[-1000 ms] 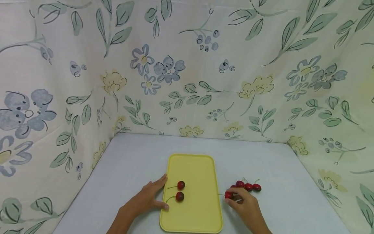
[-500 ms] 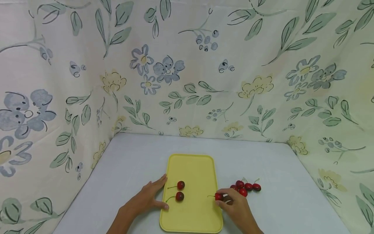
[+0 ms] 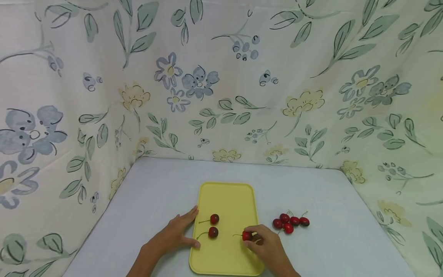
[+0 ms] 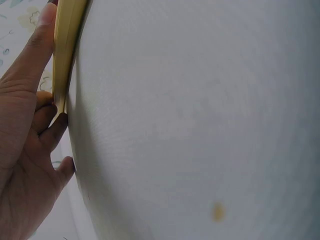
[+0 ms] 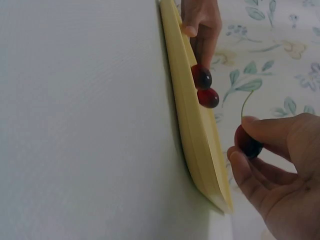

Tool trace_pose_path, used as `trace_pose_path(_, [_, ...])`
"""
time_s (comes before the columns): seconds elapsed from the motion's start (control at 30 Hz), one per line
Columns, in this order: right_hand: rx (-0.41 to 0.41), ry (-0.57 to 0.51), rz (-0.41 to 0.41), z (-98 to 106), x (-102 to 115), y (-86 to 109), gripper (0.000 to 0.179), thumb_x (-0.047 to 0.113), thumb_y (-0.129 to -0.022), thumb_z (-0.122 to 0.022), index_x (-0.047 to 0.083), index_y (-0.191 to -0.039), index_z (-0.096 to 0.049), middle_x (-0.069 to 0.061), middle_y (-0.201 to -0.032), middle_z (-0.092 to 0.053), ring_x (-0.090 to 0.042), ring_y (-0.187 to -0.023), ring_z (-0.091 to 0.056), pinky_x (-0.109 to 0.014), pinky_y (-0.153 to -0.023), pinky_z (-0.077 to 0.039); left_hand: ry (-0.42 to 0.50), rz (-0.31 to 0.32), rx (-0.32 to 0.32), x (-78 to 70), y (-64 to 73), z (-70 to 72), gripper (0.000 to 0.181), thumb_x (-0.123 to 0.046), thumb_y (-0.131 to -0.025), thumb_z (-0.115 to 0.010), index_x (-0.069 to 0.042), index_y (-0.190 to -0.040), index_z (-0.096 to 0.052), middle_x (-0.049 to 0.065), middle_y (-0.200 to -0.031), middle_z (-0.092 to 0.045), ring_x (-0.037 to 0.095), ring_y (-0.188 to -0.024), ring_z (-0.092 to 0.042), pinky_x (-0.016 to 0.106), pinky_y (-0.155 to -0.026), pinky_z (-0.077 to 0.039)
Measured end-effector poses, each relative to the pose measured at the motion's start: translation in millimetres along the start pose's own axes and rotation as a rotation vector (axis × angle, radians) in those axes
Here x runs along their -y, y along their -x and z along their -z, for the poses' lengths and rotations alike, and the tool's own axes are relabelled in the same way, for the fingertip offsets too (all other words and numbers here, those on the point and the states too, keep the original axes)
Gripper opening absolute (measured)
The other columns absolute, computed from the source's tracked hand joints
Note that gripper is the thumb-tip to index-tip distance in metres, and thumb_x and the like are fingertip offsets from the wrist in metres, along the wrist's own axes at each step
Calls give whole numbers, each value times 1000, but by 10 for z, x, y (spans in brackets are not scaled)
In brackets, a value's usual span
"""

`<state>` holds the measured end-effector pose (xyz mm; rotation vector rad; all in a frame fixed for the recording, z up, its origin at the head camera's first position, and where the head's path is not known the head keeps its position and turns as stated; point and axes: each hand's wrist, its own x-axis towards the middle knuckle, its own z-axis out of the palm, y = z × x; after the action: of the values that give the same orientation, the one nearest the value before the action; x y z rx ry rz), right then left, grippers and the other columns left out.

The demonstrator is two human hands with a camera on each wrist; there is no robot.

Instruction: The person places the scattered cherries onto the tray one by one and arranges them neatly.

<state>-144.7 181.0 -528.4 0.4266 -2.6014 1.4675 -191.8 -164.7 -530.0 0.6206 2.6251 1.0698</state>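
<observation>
My right hand [image 3: 267,241] pinches a dark red cherry [image 3: 246,236] between thumb and fingertips, over the right part of a yellow tray [image 3: 226,200]. In the right wrist view the held cherry [image 5: 245,141] is raised off the tray, its thin green stem curving away from the fingers. Two cherries lie on the left part of the tray, an upper one [image 3: 214,219] and a lower one [image 3: 213,232], stems pointing left. My left hand [image 3: 173,234] rests spread along the tray's left edge, thumb on the rim in the left wrist view.
Several more cherries [image 3: 288,228] sit in a cluster on the white table [image 3: 322,196], right of the tray. A floral cloth [image 3: 221,127] hangs behind the table and along both sides.
My right hand has carried the cherry leftward from beside the cluster, across the tray's right rim and over the tray. My left hand and the two cherries on the tray have stayed put.
</observation>
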Motion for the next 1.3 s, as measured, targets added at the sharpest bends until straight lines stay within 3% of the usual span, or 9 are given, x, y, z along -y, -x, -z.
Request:
trace_pose_path(0.3, [62,-26,34,-144,68,-24,26,16,-89,-86,14,-113,-78,2,-101,-74,-3,-86,-70,-24,-70,-62,1,-17,-2,2,8,3,114,-53,-80,-88,0,-164,-33,14,-174,-28,42,-158,-30,71,-127,-15])
trace_pose_path(0.6, [155,-58,-1,-240,154,-66,27,18,-93,-83,10,-118,-77,0,-106,-74,-3,-90,-69,-23,-74,-62,-1,-27,1,-15,12,17,113,-52,-80,-88,2,-164,-33,16,-173,-28,42,-158,-31,72,-127,-16])
trace_pose_path(0.9, [192,-69,0,-390,225,-92,24,16,-93,-83,14,-116,-77,3,-107,-74,-1,-90,-68,-22,-73,-60,-7,-9,-2,-27,12,11,114,-53,-79,-88,0,-164,-34,14,-174,-29,42,-158,-31,71,-127,-15])
trace_pose_path(1.3, [229,-85,16,-576,289,-107,27,11,-90,-84,7,-116,-75,-3,-108,-74,-2,-87,-67,-21,-73,-61,-12,-20,-5,-8,5,9,114,-54,-79,-88,0,-164,-34,14,-173,-29,41,-157,-32,71,-127,-17])
